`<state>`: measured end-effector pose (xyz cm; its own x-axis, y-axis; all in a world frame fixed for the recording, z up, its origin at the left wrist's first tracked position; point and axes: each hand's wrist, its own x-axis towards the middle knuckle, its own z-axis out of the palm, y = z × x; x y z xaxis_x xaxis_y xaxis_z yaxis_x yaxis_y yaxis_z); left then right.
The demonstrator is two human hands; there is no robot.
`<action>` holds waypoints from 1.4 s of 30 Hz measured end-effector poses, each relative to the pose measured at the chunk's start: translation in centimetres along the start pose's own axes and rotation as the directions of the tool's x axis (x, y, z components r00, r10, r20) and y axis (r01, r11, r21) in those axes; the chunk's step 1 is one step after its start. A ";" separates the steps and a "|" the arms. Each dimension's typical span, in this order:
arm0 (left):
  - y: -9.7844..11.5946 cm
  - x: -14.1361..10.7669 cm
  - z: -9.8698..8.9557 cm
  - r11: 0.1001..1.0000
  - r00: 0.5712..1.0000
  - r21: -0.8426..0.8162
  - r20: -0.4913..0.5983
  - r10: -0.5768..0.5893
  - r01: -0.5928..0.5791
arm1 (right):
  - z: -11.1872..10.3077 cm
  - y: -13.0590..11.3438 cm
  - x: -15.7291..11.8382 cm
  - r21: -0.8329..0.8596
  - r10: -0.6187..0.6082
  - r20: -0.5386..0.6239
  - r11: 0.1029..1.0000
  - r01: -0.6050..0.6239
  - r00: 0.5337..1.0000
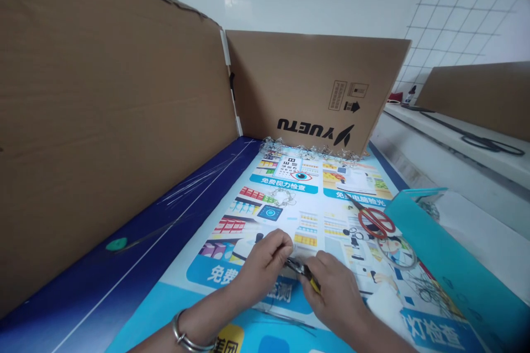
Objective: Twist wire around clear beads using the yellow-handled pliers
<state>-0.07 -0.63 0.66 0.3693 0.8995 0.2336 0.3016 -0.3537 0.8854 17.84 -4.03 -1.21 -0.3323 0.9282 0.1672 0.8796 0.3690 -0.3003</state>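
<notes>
My right hand (pixel 333 289) is closed around the yellow-and-black handles of a pair of pliers (pixel 296 266). The jaws of the pliers point left, right up to the fingertips of my left hand (pixel 271 256). Those fingers are pinched together on what looks like a thin wire, mostly hidden by the hand. Loose straight wires (pixel 284 320) lie on the printed sheet below my hands. Ahead of my left hand rests a small loop of twisted wire (pixel 282 197). Scissors with red handles (pixel 376 223) lie beyond my right hand, beside a wire coil (pixel 396 252).
Tangled wire pieces (pixel 314 153) line the foot of the back cardboard panel (pixel 314 83). Another cardboard panel (pixel 116 99) stands along the left. A teal open box (pixel 451 265) is at right, near a bundle of wires (pixel 430 292). A green-tagged item (pixel 116 244) lies left.
</notes>
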 end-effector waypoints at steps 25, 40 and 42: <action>-0.7 0.1 0.2 0.973 0.984 -0.180 -0.076 -0.161 0.145 | 0.1 0.4 0.2 0.052 0.005 -0.029 0.999 -0.003 1.000; -1.1 0.1 0.3 0.973 0.982 -0.176 -0.088 -0.165 0.147 | 0.3 0.5 0.2 0.039 -0.014 -0.024 0.999 0.015 1.000; -1.0 0.1 0.3 0.972 0.982 -0.183 -0.087 -0.166 0.148 | 0.3 0.5 0.2 0.044 -0.014 -0.022 0.999 0.015 1.000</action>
<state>-0.08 -0.29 -0.33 0.2361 0.9646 0.1178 0.1866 -0.1640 0.9687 18.17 -3.65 -1.61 -0.3367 0.9218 0.1923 0.8587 0.3844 -0.3389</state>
